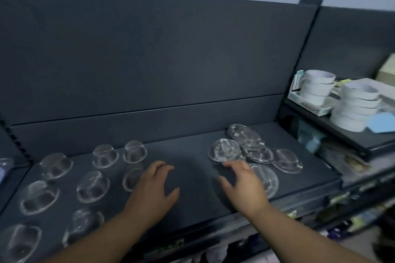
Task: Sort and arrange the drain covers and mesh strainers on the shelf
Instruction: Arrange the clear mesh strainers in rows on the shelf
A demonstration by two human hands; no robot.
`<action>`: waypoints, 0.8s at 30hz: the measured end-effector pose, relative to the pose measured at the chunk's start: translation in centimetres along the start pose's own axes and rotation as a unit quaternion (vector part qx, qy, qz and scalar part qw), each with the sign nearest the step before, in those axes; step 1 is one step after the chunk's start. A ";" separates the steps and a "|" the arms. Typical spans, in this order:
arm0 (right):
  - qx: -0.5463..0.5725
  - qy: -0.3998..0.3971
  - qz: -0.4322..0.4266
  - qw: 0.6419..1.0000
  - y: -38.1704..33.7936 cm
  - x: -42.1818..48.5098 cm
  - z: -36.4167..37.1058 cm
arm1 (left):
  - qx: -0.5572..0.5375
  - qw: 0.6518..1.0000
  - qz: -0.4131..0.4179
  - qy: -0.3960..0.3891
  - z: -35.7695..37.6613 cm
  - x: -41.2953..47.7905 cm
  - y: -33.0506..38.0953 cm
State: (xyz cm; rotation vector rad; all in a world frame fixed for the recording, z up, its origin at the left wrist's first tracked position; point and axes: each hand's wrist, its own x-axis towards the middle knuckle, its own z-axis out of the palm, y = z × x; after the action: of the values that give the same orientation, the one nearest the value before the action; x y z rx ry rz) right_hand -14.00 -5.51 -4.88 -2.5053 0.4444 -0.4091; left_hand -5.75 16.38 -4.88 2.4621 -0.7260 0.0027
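Mesh strainers (93, 186) sit in rows; your left hand (152, 190) and right hand (243, 186) hover, fingers (159, 166) spread, empty. I'd untangle the drain covers (248, 147) next.

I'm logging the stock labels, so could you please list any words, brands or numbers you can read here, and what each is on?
No text is readable.
On the shelf-edge tags: too blurred to read.
On the box beside the white rolls: too blurred.
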 end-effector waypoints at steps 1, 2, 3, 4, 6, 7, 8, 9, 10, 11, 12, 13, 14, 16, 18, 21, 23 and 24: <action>0.001 0.018 0.006 1.000 1.6 0.3 -1.1 | 0.001 1.000 0.004 -0.011 1.1 0.8 1.4; 0.004 0.036 0.013 0.999 3.2 0.7 -2.2 | 0.001 1.000 0.007 -0.021 2.3 1.7 2.7; 0.008 0.051 0.024 0.998 4.8 1.0 -3.2 | -0.002 0.999 0.008 -0.032 3.4 2.5 4.1; 0.012 0.062 0.034 0.997 6.4 1.3 -4.2 | -0.006 0.999 0.011 -0.041 4.5 3.2 5.4; 0.013 0.078 0.050 0.996 9.5 2.1 -6.0 | -0.011 0.998 0.016 -0.058 6.6 4.8 7.8; 0.011 0.083 0.057 0.995 11.0 2.5 -6.7 | -0.012 0.998 0.016 -0.064 7.7 5.5 8.7; 0.011 0.086 0.061 0.994 12.4 2.9 -7.3 | -0.013 0.998 0.011 -0.069 8.6 6.3 9.6; 0.011 0.085 0.064 0.994 13.6 3.3 -7.8 | -0.015 0.997 0.003 -0.070 9.5 7.1 10.2; 0.013 0.082 0.062 0.995 14.7 3.7 -8.1 | -0.018 0.998 -0.007 -0.068 10.3 7.9 10.8; 0.014 0.077 0.059 0.995 15.6 4.0 -8.4 | -0.019 0.998 -0.016 -0.062 10.9 8.6 11.2; 0.016 0.070 0.051 0.996 16.4 4.3 -8.7 | -0.017 0.998 -0.025 -0.056 11.5 9.3 11.6; 0.014 0.060 0.041 0.997 17.1 4.7 -8.8 | -0.012 0.998 -0.032 -0.053 11.9 10.0 11.8; 0.006 0.044 0.030 0.999 17.9 5.1 -8.9 | -0.006 0.998 -0.038 -0.053 12.3 10.6 12.0; -0.022 -0.001 0.021 1.000 19.1 6.0 -9.0 | 0.003 0.997 -0.043 -0.059 13.0 11.6 12.1; -0.025 -0.032 0.033 0.999 19.9 6.9 -9.2 | 0.002 0.997 -0.044 -0.063 13.4 12.5 12.2; -0.006 -0.044 0.025 0.999 20.4 7.8 -9.3 | -0.001 0.996 -0.062 -0.058 13.3 13.8 12.2; -0.005 -0.046 0.020 0.999 20.4 8.5 -9.2 | 0.007 0.996 -0.075 -0.049 13.1 14.5 12.0; -0.006 -0.047 0.019 0.999 20.3 8.8 -9.0 | 0.009 0.996 -0.080 -0.047 13.0 14.8 11.8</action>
State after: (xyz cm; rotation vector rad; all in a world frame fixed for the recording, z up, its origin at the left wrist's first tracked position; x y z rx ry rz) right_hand -14.09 -29.26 -7.57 -2.5105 0.4581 -0.2739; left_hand -1.01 -5.97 -7.39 2.5448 -0.5685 -0.1692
